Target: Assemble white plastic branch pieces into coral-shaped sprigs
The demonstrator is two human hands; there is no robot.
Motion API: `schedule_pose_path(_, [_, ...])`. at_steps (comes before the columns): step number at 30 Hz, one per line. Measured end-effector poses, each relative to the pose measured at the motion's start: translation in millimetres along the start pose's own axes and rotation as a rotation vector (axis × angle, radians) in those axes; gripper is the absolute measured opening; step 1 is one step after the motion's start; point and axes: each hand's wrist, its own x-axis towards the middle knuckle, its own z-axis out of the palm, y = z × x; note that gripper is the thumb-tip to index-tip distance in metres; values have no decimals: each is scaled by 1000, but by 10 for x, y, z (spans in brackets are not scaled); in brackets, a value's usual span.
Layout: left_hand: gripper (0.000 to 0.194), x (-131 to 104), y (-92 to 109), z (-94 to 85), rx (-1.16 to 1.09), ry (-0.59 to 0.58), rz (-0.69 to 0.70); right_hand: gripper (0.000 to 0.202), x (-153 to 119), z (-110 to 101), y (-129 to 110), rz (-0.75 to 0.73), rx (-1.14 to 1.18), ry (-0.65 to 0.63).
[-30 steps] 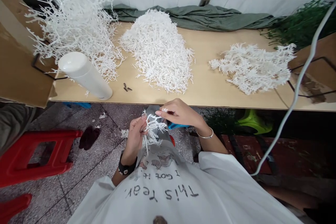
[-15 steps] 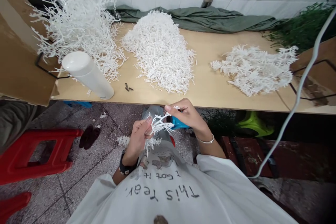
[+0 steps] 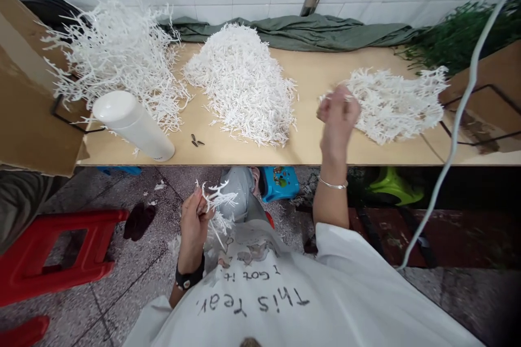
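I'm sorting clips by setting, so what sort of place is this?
Probably a small, informal handwork space, perhaps a workshop: heaps of white branching pieces lie on a table, a red plastic stool stands nearby, and white scraps litter the floor.

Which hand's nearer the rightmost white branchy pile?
Right. The right hand is at the left edge of the rightmost white branchy pile; the left hand is well left, short of the tan tabletop.

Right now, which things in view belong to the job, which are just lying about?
Apparently in use:
white sprig, in the left hand
right white pile, right hand at its edge
middle white pile
left white pile

Seemingly just lying about:
white bottle
small dark bits
green cloth
red stool
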Motion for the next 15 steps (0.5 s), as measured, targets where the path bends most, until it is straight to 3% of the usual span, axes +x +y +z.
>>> schedule_pose_path(4, [47, -32, -27, 132, -47, -123, -3, 18, -94, 382, 221, -55, -577, -283])
schedule_pose_path(6, [46, -29, -23, 182, -57, -162, -20, 22, -157, 477, 272, -62, -688, -339])
schedule_pose_path(11, [40, 19, -12, 224, -62, -157, -15, 15, -411, 486, 2, -197, -448, -222])
schedule_pose_path(13, [37, 33, -13, 234, -68, -156, -30, 17, -562, 455, -188, -164, -266, -320])
schedule_pose_path(15, [33, 36, -14, 248, -79, -157, -47, 24, -728, 414, -355, -68, -84, -558])
